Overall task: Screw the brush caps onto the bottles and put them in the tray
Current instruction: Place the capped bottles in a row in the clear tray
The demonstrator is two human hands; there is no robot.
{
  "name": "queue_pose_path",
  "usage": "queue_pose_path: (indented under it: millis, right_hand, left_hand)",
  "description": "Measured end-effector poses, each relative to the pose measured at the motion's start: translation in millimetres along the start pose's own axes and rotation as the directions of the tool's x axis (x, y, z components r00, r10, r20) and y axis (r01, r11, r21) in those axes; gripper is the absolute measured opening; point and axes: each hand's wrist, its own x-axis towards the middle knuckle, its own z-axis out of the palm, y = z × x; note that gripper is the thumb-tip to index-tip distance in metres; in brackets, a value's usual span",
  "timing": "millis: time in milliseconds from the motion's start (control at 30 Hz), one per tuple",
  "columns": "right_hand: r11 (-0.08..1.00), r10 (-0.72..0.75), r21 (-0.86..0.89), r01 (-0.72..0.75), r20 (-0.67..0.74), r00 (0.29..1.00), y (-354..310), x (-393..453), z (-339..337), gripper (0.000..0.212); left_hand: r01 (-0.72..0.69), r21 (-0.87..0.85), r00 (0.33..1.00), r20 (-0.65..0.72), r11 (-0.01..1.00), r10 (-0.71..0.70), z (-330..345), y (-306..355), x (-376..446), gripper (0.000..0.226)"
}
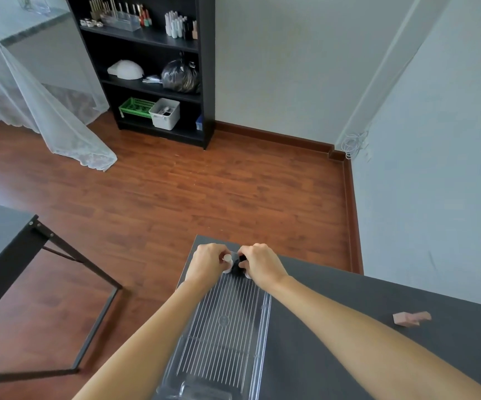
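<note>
At the far end of the clear tray [222, 321] on the desk [334, 327], our left hand [209, 262] pinches a white-capped bottle [227, 262] and our right hand [259, 262] grips a black one [237, 267], seemingly to seat them together there. A pink bottle [410, 318] waits far right.
</note>
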Motion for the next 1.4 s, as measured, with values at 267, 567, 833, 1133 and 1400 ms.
queue_pose_path:
  millis: [267,567,833,1133,1400]
  right_hand:
    - [0.998,-0.031,0.05,0.03,0.014,0.999,4,0,-2,0.018]
    - [0.986,-0.05,0.153,0.073,-0.15,0.987,29,-24,-31,0.033]
    - [0.989,0.037,0.145,-0.008,-0.202,0.979,100,-91,-53,0.025]
    - [0.916,0.394,0.007,-0.402,-0.211,0.894,223,-187,-68,0.027]
    - [0.884,0.461,-0.06,-0.463,-0.05,0.886,273,-222,-61,0.034]
  left_hand:
    - [0.008,0.026,1.0,0.002,1.0,-0.008,2,0,4,0.011]
    - [-0.022,0.105,0.992,-0.118,0.994,0.034,6,10,-27,0.046]
    - [0.015,0.218,0.98,-0.196,0.976,0.029,67,16,-114,0.037]
    - [0.238,0.369,0.971,-0.092,0.899,-0.22,120,-7,-181,0.064]
    - [0.284,0.387,0.959,-0.107,0.877,-0.263,126,-12,-184,0.069]
